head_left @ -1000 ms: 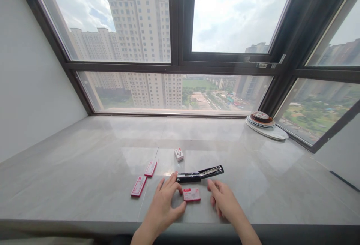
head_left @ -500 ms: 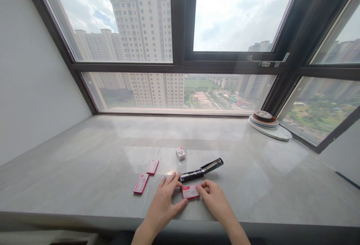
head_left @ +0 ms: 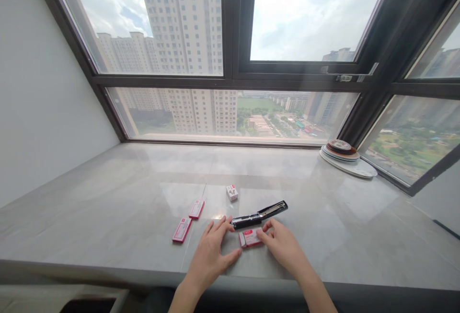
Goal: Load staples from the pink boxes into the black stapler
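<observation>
My right hand (head_left: 278, 241) pinches the right end of a pink-and-white staple box (head_left: 249, 237) between thumb and fingers. The box's left end faces my left hand (head_left: 212, 250), whose thumb and fingers are spread around that end with a small gap. Just behind the box lies a black stapler (head_left: 258, 214), swung wide at its hinge with its metal inside showing. The left hand's fingertips are close to the stapler's left end; I cannot tell whether they touch it.
Two similar pink-and-white boxes (head_left: 181, 230) lie to the left on the grey stone sill (head_left: 108, 198). A small white box (head_left: 232, 192) stands behind the stapler. Stacked plates (head_left: 343, 155) sit in the far right corner by the window. The sill's front edge runs close below my hands.
The staple box has shifted right with my right hand, away from my left thumb and fingers, and its left end now shows. The camera view has shifted slightly.
</observation>
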Motion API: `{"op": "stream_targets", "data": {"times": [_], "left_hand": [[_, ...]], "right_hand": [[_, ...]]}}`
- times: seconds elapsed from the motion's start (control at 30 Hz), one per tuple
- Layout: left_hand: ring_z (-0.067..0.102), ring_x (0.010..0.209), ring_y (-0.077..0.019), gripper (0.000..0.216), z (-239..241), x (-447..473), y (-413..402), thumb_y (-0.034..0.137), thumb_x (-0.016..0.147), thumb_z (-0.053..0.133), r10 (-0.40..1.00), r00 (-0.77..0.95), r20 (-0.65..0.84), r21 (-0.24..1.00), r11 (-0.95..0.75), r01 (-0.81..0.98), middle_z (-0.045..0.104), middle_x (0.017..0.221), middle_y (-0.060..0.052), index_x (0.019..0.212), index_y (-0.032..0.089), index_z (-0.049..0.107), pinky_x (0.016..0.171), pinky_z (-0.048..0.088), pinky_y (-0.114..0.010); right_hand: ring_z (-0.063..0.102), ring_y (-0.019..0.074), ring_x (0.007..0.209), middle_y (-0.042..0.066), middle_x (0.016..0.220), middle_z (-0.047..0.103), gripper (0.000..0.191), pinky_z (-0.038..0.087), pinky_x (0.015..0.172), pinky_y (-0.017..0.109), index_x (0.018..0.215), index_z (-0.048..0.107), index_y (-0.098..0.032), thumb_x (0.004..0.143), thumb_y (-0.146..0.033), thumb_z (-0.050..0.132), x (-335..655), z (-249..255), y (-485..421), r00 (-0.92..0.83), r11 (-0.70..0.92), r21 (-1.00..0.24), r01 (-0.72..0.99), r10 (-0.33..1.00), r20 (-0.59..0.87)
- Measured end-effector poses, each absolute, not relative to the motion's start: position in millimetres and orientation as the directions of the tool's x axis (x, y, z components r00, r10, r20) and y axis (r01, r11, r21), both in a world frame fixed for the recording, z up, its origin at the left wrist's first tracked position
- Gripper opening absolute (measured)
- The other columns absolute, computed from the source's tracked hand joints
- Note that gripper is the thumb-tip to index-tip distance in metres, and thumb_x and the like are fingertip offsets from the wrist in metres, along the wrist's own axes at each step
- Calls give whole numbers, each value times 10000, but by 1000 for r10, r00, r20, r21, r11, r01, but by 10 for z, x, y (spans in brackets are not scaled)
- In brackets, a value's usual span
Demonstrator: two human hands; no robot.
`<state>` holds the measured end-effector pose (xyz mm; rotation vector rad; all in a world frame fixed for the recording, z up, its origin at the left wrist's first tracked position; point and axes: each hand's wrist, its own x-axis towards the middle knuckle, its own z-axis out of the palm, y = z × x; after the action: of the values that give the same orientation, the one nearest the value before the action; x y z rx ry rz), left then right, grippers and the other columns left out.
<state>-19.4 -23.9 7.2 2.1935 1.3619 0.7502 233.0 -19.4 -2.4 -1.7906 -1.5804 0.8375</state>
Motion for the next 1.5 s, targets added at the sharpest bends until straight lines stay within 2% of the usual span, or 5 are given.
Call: {"op": "stream_targets", "data": {"times": [0.43,0.6,1.0,1.2,1.5], "left_hand": [[359,1485,-246,233,92,-187,-256,275,800,682,901,366,232,596,-429,679,452,1562,7,1018,280,601,1266,210,-517],[376,1476,-234,444,105,-184,-268,295,806,695,900,355,252,594,-434,677,487,1534,4,1225,308,548,1268,214,-516],[363,1484,-237,275,29,-218,-223,345,851,680,899,370,236,589,-435,681,443,1570,6,1115,302,617,1256,241,-514],[370,1479,-245,300,9,-224,-215,367,847,689,899,365,243,601,-435,670,449,1565,5,1130,307,613,1260,226,-520],[420,1426,-265,329,65,-271,-264,338,828,716,880,341,331,607,-475,637,488,1516,-30,1128,285,592,1203,310,-493]], "right_hand": [[558,168,565,-3,595,624,322,315,546,267,781,596,-197,887,-501,597,2330,-35,-170,29,-103,-750,653,993,-110],[561,180,565,-33,555,575,299,329,562,274,1003,649,-230,940,-497,531,2207,203,-163,94,-26,-731,682,994,52],[480,136,502,-31,549,574,339,336,508,241,973,656,-174,887,-497,603,1561,40,88,-35,20,-937,350,999,9],[495,133,566,-37,598,565,204,320,580,243,947,693,-229,940,-371,546,1597,410,-44,-153,253,-789,560,968,201],[576,158,669,-16,703,656,132,284,599,254,940,685,-258,925,-336,580,2055,469,-295,-265,252,-544,801,963,55]]}}
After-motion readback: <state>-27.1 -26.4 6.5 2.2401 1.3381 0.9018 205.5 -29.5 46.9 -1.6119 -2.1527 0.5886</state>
